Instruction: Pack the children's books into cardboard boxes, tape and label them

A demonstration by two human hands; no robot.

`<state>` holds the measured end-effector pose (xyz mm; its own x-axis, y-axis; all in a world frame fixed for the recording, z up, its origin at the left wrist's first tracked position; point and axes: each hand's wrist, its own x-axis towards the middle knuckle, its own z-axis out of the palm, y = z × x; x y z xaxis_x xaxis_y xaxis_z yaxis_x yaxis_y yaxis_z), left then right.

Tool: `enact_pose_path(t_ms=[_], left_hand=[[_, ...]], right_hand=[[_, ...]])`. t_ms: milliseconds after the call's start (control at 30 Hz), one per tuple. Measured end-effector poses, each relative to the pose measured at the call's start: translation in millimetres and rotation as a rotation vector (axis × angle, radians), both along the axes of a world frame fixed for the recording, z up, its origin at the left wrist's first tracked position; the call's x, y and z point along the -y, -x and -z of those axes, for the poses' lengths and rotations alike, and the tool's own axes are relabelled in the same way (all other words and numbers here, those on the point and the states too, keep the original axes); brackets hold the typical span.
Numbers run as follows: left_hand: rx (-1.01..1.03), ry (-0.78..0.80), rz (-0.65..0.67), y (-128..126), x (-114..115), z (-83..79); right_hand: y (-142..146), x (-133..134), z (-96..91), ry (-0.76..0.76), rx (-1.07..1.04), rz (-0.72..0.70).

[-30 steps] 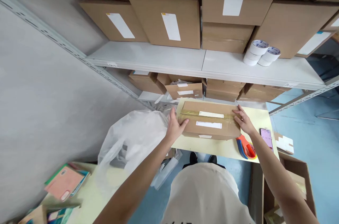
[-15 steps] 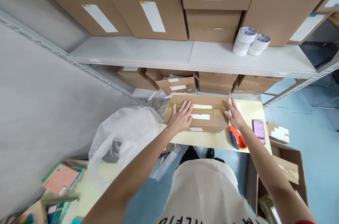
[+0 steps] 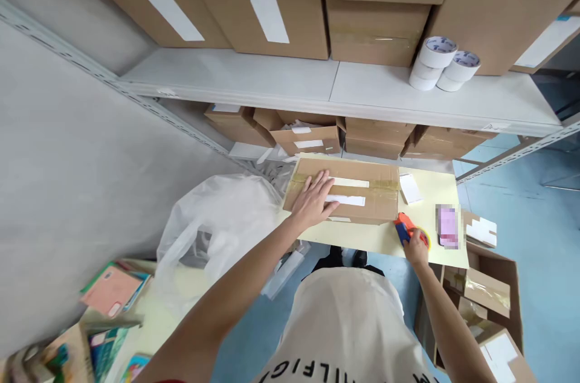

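A closed cardboard box [image 3: 380,205] with clear tape along its top seam and white labels lies on the pale yellow table [image 3: 435,183]. My left hand [image 3: 313,199] rests flat on the left part of its top, fingers spread. Off the box's near right corner, my right hand [image 3: 415,248] is wrapped round an orange and blue tape dispenser [image 3: 403,227]. A yellow roll edge shows beside the fingers.
A phone [image 3: 447,226] and a white paper pad [image 3: 410,188] lie on the table's right side. Tape rolls [image 3: 437,52] and boxes stand on the shelf [image 3: 254,78] above. At left is a white plastic bag [image 3: 217,214]; an open carton [image 3: 512,286] stands at lower right.
My right hand has left the box's right end, moved down toward me and taken hold of the tape dispenser. My left hand stays on the box. The view has shifted slightly.
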<state>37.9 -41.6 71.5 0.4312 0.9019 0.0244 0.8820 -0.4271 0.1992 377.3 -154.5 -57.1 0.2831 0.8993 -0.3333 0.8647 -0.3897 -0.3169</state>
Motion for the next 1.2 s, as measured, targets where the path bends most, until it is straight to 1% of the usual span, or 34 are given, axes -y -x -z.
enact_pose_path(t_ms=[33, 100, 167, 200, 233, 267, 300, 333, 367, 400, 433, 500, 600, 667, 767, 833, 867, 933, 967, 1067, 1133, 1200], left_hand=[[0.012, -0.015, -0.014, 0.2, 1.8, -0.5], [0.035, -0.042, -0.044, 0.8, 5.8, -0.8], [0.054, -0.058, -0.062, 1.7, 9.8, -0.2], [0.062, -0.064, -0.067, 2.3, 11.6, 0.3], [0.071, -0.068, -0.068, 3.0, 13.3, 0.9], [0.081, -0.074, -0.068, 3.6, 14.7, 1.5], [0.092, -0.078, -0.066, 4.3, 15.7, 2.0], [0.104, -0.082, -0.062, 4.8, 16.4, 2.5], [0.116, -0.086, -0.057, 5.2, 16.8, 2.8], [0.128, -0.089, -0.053, 5.6, 16.9, 2.9], [0.141, -0.09, -0.05, 5.8, 16.9, 2.9], [0.167, -0.078, -0.046, 6.3, 16.7, 2.5], [0.211, -0.03, -0.036, 7.7, 15.5, 1.3], [0.249, -0.001, -0.033, 8.8, 13.7, -0.3], [0.324, 0.053, -0.066, 8.7, 8.7, -6.4], [0.43, 0.102, -0.1, 5.5, 3.5, -13.3], [0.514, 0.139, -0.114, 2.7, 0.3, -17.3], [0.736, 0.265, -0.154, -5.0, -7.8, -25.2], [0.865, 0.361, -0.183, -9.5, -12.7, -28.7], [1.212, 0.721, -0.28, -23.4, -28.9, -36.5], [1.336, 0.897, -0.317, -31.0, -38.9, -40.0], [1.364, 0.958, -0.345, -36.4, -46.2, -42.4]], right_hand=[[-7.7, -2.8, -9.4, -0.055, -0.055, 0.045], [-25.4, -11.1, -38.3, -0.225, -0.269, 0.154], [-37.7, -24.7, -79.2, -0.446, -0.503, 0.217], [-39.1, -33.8, -102.7, -0.551, -0.554, 0.227], [-36.5, -44.4, -126.8, -0.657, -0.548, 0.235], [-29.8, -56.2, -150.6, -0.738, -0.524, 0.21], [-19.3, -69.0, -172.7, -0.777, -0.495, 0.152], [-5.8, -82.6, -192.2, -0.772, -0.472, 0.076], [9.8, -96.6, -208.2, -0.732, -0.463, -0.008], [26.1, -110.5, -220.1, -0.674, -0.457, -0.099], [42.2, -124.1, -228.0, -0.618, -0.445, -0.178], [69.3, -148.1, -233.3, -0.474, -0.402, -0.308], [90.8, -171.9, -227.9, -0.304, -0.31, -0.415], [94.1, -179.2, -224.3, -0.241, -0.276, -0.457], [91.6, -182.3, -223.4, -0.195, -0.279, -0.511], [88.8, -182.1, -223.8, -0.189, -0.293, -0.529], [87.4, -181.9, -223.7, -0.189, -0.303, -0.529], [84.6, -181.8, -222.7, -0.193, -0.326, -0.517], [83.0, -181.8, -221.8, -0.195, -0.34, -0.511], [78.0, -182.6, -218.3, -0.211, -0.382, -0.51], [75.9, -183.2, -216.3, -0.225, -0.398, -0.527], [76.6, -183.2, -215.4, -0.242, -0.396, -0.543]])
